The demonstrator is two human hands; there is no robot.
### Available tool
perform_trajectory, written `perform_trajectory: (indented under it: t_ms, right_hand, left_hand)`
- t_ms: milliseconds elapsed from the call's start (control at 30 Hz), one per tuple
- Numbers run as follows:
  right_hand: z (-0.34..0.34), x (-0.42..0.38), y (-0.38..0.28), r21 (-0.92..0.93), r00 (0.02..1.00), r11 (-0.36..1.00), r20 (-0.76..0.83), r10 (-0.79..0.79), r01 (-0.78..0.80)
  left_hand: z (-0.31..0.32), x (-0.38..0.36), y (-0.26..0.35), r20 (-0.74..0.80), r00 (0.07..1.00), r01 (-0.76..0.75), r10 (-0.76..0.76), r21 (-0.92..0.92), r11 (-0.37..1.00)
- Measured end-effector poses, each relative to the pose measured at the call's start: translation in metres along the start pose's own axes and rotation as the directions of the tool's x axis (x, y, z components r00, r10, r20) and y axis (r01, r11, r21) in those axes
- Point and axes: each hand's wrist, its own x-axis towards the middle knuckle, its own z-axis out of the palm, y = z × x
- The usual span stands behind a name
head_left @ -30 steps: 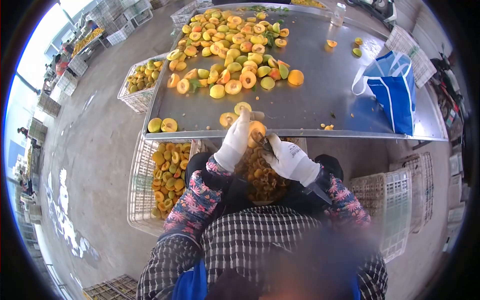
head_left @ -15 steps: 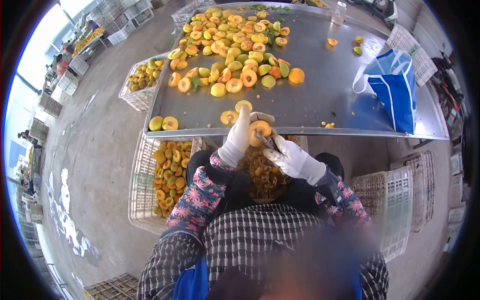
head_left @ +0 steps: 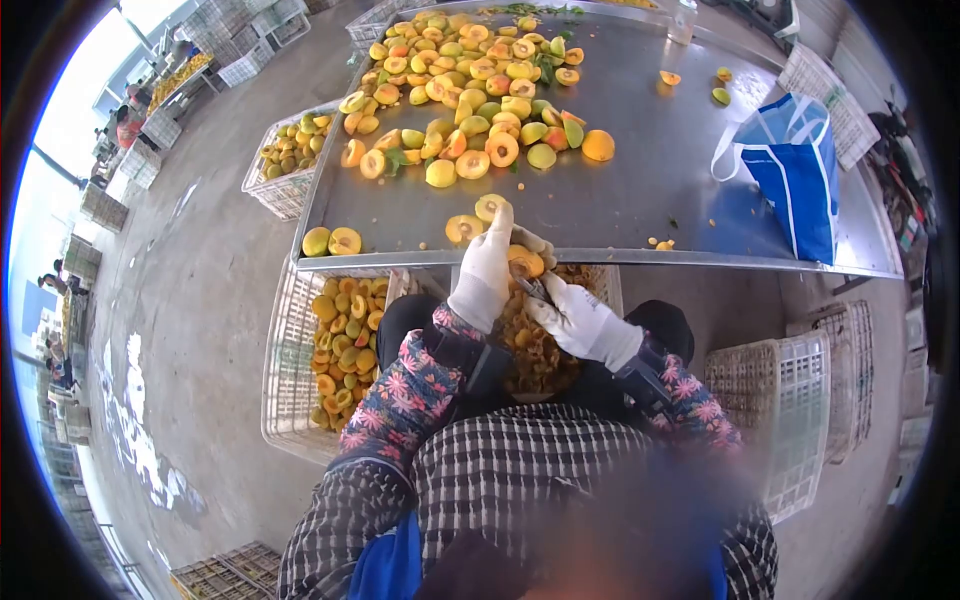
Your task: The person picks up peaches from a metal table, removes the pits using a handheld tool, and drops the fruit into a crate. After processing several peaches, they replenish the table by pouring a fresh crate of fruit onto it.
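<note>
In a white glove, my left hand point(head_left: 490, 268) is closed around a peach half point(head_left: 524, 262), just in front of the table edge. My right hand point(head_left: 583, 318), gloved too, grips a small metal pitting tool point(head_left: 533, 289). The tool's end meets the fruit; its exact tip is hidden. Two peach halves, one point(head_left: 462, 229) cut side up, lie on the table beside my left fingers. Below both hands is a crate of brownish pits and scraps point(head_left: 540, 350).
Peach halves point(head_left: 470, 90) are heaped on the metal table point(head_left: 620, 215). A blue bag point(head_left: 790, 190) stands at its right. A crate of halves point(head_left: 345, 345) sits at my left, another crate point(head_left: 290, 150) beyond it. Stacked crates point(head_left: 770, 410) are at right. People work far left.
The peach half has tilted in my left hand, so its cut face shows less. My right hand has shifted slightly with the tool. The whole view has moved a little.
</note>
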Motion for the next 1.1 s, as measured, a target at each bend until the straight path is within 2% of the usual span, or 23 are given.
perform_trajectory:
  t_ms: [33, 67, 133, 267, 367, 433, 467, 533, 633, 733, 767, 800, 833, 867, 900, 933, 967, 1000, 1033, 1100]
  right_hand:
    - [0.001, 0.000, -0.001, 0.232, 0.991, 0.964, 0.060, 0.117, -0.128]
    - [0.002, -0.001, -0.002, 0.445, 0.966, 0.858, 0.144, 0.215, -0.257]
    - [0.006, -0.003, -0.007, 0.745, 0.875, 0.465, 0.361, 0.322, -0.479]
    - [0.007, -0.006, -0.022, 0.885, 0.874, 0.104, 0.421, 0.241, -0.455]
    - [0.013, -0.005, -0.019, 0.866, 0.861, 0.176, 0.403, 0.311, -0.469]
    - [0.015, -0.005, -0.021, 0.815, 0.866, 0.342, 0.346, 0.360, -0.468]
    - [0.016, -0.005, -0.022, 0.779, 0.870, 0.420, 0.316, 0.379, -0.466]
    - [0.011, -0.010, -0.020, 0.774, 0.864, 0.400, 0.370, 0.341, -0.490]
    - [0.006, -0.023, -0.016, 0.756, 0.857, 0.405, 0.443, 0.263, -0.515]
    - [-0.002, -0.032, -0.017, 0.613, 0.841, 0.577, 0.421, 0.340, -0.540]
    - [0.002, -0.034, 0.000, 0.491, 0.860, 0.715, 0.385, 0.335, -0.498]
    - [0.006, -0.037, 0.011, 0.322, 0.858, 0.822, 0.388, 0.338, -0.470]
    - [0.006, -0.040, 0.016, 0.140, 0.855, 0.894, 0.384, 0.348, -0.426]
    - [0.004, -0.045, 0.019, -0.050, 0.854, 0.927, 0.373, 0.363, -0.372]
    - [0.001, -0.047, 0.015, -0.081, 0.823, 0.904, 0.385, 0.417, -0.420]
    - [0.001, -0.049, 0.021, -0.071, 0.816, 0.902, 0.400, 0.417, -0.426]
    - [0.002, -0.050, 0.026, -0.037, 0.794, 0.882, 0.418, 0.441, -0.470]
    - [0.004, -0.051, 0.030, -0.002, 0.771, 0.859, 0.439, 0.461, -0.512]
    - [0.007, -0.053, 0.035, 0.015, 0.775, 0.862, 0.445, 0.449, -0.507]
    - [0.014, -0.051, 0.046, 0.050, 0.790, 0.873, 0.453, 0.413, -0.485]
  left_hand:
    - [0.000, 0.001, 0.000, -0.013, 1.000, 0.007, -0.007, -0.003, 1.000]
    - [0.001, 0.000, -0.002, -0.012, 1.000, -0.005, 0.004, -0.085, 0.996]
    - [0.004, -0.003, -0.007, -0.016, 1.000, -0.025, 0.022, -0.241, 0.970]
    - [0.009, -0.005, -0.004, -0.042, 0.998, -0.046, 0.035, -0.285, 0.957]
    - [0.014, -0.005, -0.006, -0.095, 0.995, -0.046, 0.018, -0.306, 0.951]
    - [0.013, -0.004, -0.007, -0.120, 0.992, -0.002, -0.032, -0.273, 0.962]
    - [0.011, -0.003, -0.010, -0.112, 0.994, -0.019, -0.007, -0.227, 0.974]
    - [0.004, 0.000, -0.017, -0.088, 0.995, -0.051, 0.040, -0.131, 0.990]
    - [-0.011, 0.012, -0.014, -0.058, 0.998, -0.044, 0.038, -0.101, 0.994]
    - [-0.018, 0.000, -0.006, -0.099, 0.992, -0.101, 0.079, -0.246, 0.964]
    - [-0.028, -0.003, 0.000, -0.044, 0.994, -0.105, 0.098, -0.224, 0.969]
    - [-0.037, -0.011, 0.009, -0.052, 0.987, -0.158, 0.154, -0.080, 0.984]
    - [-0.058, -0.018, 0.021, -0.028, 0.978, -0.200, 0.206, 0.151, 0.968]
    - [-0.078, -0.024, 0.034, -0.004, 0.966, -0.238, 0.257, 0.373, 0.897]
    - [-0.094, -0.036, 0.059, -0.008, 0.989, -0.119, 0.149, 0.558, 0.821]
    - [-0.110, -0.049, 0.073, 0.223, 0.921, -0.330, 0.319, 0.883, 0.334]
    - [-0.125, -0.062, 0.088, 0.187, 0.941, -0.212, 0.283, 0.975, 0.061]
    - [-0.145, -0.061, 0.090, -0.090, 0.973, 0.026, 0.212, 0.958, 0.285]
    - [-0.132, -0.071, 0.103, -0.058, 0.929, 0.090, 0.364, 0.993, -0.073]
    - [-0.148, -0.047, 0.108, 0.064, 0.911, -0.046, 0.408, 0.997, -0.055]
